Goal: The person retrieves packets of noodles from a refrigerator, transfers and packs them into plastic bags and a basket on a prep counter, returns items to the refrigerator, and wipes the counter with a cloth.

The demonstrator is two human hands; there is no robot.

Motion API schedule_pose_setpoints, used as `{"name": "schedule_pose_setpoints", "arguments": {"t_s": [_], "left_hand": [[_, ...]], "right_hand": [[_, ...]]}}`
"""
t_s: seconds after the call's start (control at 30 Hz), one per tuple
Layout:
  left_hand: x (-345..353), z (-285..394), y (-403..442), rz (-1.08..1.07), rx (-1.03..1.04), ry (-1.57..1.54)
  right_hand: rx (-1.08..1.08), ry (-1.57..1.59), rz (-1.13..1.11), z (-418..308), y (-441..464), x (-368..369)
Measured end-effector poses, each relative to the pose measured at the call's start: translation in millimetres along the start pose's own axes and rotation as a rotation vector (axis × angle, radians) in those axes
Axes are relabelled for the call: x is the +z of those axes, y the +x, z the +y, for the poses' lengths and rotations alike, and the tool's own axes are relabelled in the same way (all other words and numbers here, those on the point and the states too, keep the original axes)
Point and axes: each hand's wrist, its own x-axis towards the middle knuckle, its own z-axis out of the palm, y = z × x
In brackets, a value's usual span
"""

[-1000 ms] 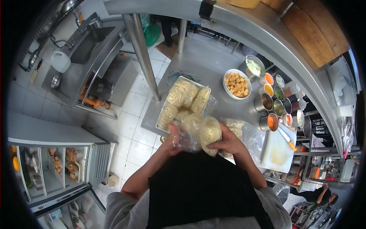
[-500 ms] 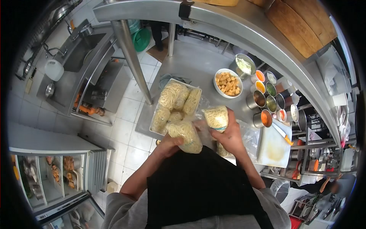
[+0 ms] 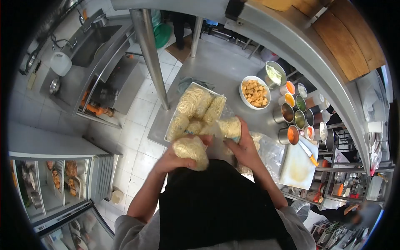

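- Your left hand [image 3: 170, 161] is curled around a bagged noodle bundle [image 3: 190, 153] just in front of the white tray [image 3: 211, 90]. Slick film may let the bundle slide out if the grip loosens.
- The table edge lies near that hand; a dropped bundle could reach the tiled floor [image 3: 137, 141].
- Your right hand [image 3: 246, 146] is clamped on a second bundle [image 3: 229, 127], beside the tray and apart from the left hand. Excess thumb pressure could crush the noodles or split the film.
- Bundles [image 3: 195, 102] crowd the tray. A careless bump could dislodge one.
- The loose plastic sheet [image 3: 271, 157] lies near your right forearm. A snagged sleeve or wrist could drag it.
- The knife [image 3: 308, 153] rests on the cutting board [image 3: 296, 171]; a wide right-arm sweep could strike it.
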Motion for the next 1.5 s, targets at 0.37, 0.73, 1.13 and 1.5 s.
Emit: {"name": "schedule_pose_setpoints", "arguments": {"t_s": [0.37,0.73,1.13,1.5], "left_hand": [[-36.1,35.0,5.2,0.148,-0.038,1.294],[-51.4,7.2,0.1,0.37,0.0,0.99],[-54.2,7.7,-3.8,0.381,-0.022,0.946],[-50.9,12.7,-2.1,0.374,0.029,0.985]], "right_hand": [[-0.44,-0.839,-0.189,29.5,97.6,71.7],[-0.355,-1.001,-0.682,47.7,137.4,106.8],[-0.335,-0.522,-0.746,30.5,157.9,58.0],[0.031,-0.464,-0.304,15.4,103.9,55.7]]}}
